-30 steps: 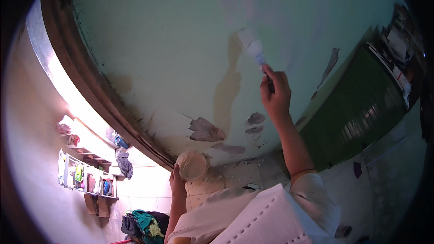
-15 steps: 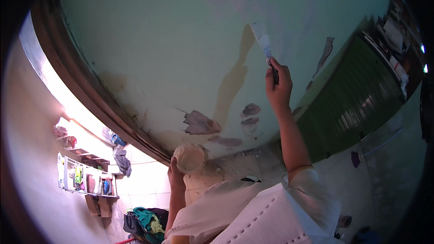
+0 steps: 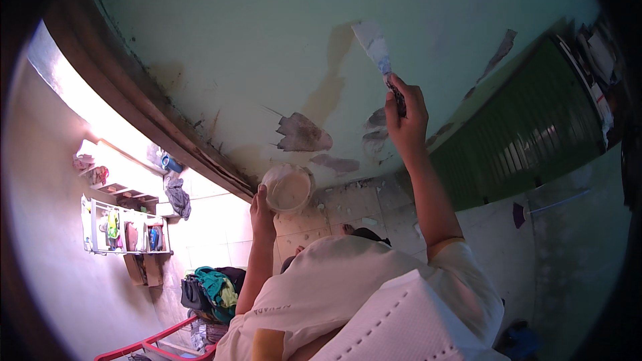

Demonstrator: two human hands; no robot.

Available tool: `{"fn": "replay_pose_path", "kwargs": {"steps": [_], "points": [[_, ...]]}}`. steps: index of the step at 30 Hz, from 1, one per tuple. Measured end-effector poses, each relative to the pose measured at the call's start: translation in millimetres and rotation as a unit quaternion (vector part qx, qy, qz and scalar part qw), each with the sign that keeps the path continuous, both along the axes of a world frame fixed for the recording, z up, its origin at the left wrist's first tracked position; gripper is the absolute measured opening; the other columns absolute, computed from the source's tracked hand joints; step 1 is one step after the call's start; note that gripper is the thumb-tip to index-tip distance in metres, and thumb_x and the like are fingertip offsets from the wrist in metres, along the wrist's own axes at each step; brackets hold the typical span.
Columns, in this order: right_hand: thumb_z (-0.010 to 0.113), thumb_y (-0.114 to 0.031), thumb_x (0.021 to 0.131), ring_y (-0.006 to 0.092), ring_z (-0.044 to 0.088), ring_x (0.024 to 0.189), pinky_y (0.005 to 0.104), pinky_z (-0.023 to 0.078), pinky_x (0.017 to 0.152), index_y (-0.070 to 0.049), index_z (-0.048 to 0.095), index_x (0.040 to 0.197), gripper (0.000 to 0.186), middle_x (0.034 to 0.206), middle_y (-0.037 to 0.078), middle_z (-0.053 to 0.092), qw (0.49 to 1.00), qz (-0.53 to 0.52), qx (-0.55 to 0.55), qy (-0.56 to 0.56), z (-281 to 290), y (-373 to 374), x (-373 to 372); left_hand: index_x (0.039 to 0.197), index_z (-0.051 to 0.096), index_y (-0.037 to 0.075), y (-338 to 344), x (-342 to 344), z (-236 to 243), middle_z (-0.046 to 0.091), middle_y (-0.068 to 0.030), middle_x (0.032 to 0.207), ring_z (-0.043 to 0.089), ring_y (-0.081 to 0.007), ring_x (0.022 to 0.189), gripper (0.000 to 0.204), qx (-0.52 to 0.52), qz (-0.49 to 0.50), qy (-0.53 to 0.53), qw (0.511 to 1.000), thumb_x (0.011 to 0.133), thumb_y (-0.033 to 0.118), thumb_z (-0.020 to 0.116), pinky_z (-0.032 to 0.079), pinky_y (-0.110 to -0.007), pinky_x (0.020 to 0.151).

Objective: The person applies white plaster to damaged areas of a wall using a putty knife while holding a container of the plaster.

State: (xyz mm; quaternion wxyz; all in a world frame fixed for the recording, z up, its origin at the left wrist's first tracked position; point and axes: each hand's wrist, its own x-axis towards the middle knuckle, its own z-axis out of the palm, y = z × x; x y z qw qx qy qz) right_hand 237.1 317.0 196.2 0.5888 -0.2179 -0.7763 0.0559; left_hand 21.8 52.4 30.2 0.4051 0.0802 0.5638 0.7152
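Observation:
My right hand (image 3: 409, 117) is closed around the dark handle of a putty knife (image 3: 373, 43), its pale blade pointing up and left at the green wall (image 3: 234, 40). The blade's edge is close to its shadow; whether it touches the wall I cannot tell. Lower down, my left hand (image 3: 263, 217) grips the side of a round tub (image 3: 290, 188) with pale paste inside. Above the tub, a jagged grey patch (image 3: 302, 134) shows where paint has come off. Another grey patch (image 3: 376, 130) lies partly behind my right hand, and a smaller one (image 3: 336, 163) sits below.
A dark green ribbed panel (image 3: 515, 147) stands at the right, with papers (image 3: 595, 60) piled along it. Brown trim (image 3: 160, 120) edges the wall on the left. Debris lies on the tiled floor (image 3: 344, 208). Clothes (image 3: 215, 287) and a red metal frame (image 3: 150, 343) are lower left.
The view has tipped downward, showing more floor and the red frame. Against the wall patches, the putty knife has moved lower and slightly left. Both hands keep their holds.

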Motion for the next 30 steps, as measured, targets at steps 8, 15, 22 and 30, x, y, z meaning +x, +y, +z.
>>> {"fn": "replay_pose_path", "kwargs": {"steps": [8,15,22,30], "points": [[0.059,-0.004,0.090,0.0284,0.059,0.082,0.0394,0.051,0.068,-0.012,0.051,0.133,0.044,0.093,0.010,0.058,0.994,-0.031,0.086,-0.060,-6,29,-77,0.115,0.060,0.006,-9,-14,-14,0.059,-0.0018,0.101,0.054,-0.0115,0.087,0.052,-0.032,-0.013,0.000,0.999,0.091,0.052,0.061,0.043,-0.025,0.072],[0.055,-0.003,0.095,0.0301,0.060,0.095,0.0372,0.050,0.080,-0.003,0.049,0.132,0.038,0.106,0.016,0.059,1.000,0.017,0.001,-0.012,-106,23,-80,0.116,0.059,0.003,-24,-21,-29,0.061,-0.0046,0.105,0.058,-0.0133,0.093,0.056,-0.035,-0.019,-0.011,0.999,0.091,0.053,0.060,0.047,-0.028,0.076],[0.054,-0.006,0.097,0.0319,0.060,0.101,0.0374,0.050,0.084,-0.001,0.045,0.136,0.041,0.109,0.019,0.058,0.998,-0.031,-0.033,0.053,-33,17,-129,0.123,0.056,0.002,-46,-37,-17,0.060,-0.0084,0.116,0.058,-0.0169,0.103,0.059,-0.043,-0.037,0.012,0.998,0.092,0.052,0.059,0.049,-0.032,0.084],[0.055,-0.012,0.097,0.0307,0.060,0.105,0.0382,0.050,0.087,-0.001,0.042,0.138,0.044,0.113,0.018,0.056,0.992,0.001,-0.104,0.068,-126,-14,-147,0.126,0.054,0.000,-63,-50,-19,0.059,-0.0111,0.120,0.058,-0.0202,0.107,0.060,-0.032,-0.016,0.011,0.999,0.093,0.050,0.057,0.049,-0.034,0.088]]}}
